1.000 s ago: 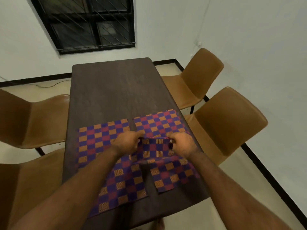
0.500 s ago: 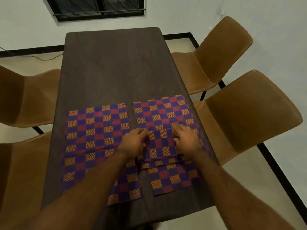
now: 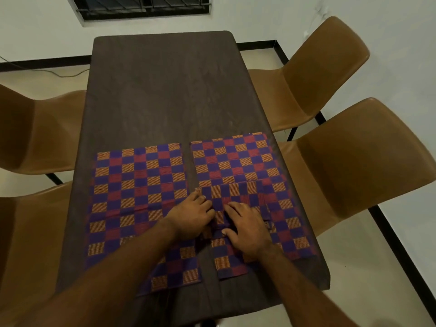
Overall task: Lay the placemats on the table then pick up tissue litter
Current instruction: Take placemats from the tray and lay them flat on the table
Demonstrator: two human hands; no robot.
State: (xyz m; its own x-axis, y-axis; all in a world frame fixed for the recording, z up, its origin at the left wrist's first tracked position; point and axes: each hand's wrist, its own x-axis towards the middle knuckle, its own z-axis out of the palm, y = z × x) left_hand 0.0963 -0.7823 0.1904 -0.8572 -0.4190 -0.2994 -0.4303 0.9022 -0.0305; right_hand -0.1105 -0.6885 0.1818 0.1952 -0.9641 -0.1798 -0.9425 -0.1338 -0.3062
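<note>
Placemats in a purple, red and orange check lie on the near half of the dark wooden table [image 3: 165, 90]. The left placemat [image 3: 139, 185] lies spread flat along the table's left side, its near end passing under the left forearm. The right placemat [image 3: 236, 156] lies spread flat along the table's right side, with a narrow strip of bare table between the two. A smaller folded placemat [image 3: 238, 191] lies on top of the right one, toward the table's middle line. A further checked layer [image 3: 230, 263] reaches from under the hands toward the table's near edge.

The left hand [image 3: 191, 218] sits at the folded placemat's left edge with its fingers bent. Whether it pinches the cloth cannot be told. The right hand [image 3: 247, 227] rests on the folded placemat with fingers laid fairly straight and the thumb spread toward the table's near edge, holding nothing.

Brown chairs [image 3: 318, 74] stand along both long sides of the table. A dark barred window [image 3: 146, 7] is in the wall beyond the table's far end, and a thin cable [image 3: 59, 73] runs over the floor past its far left corner.
</note>
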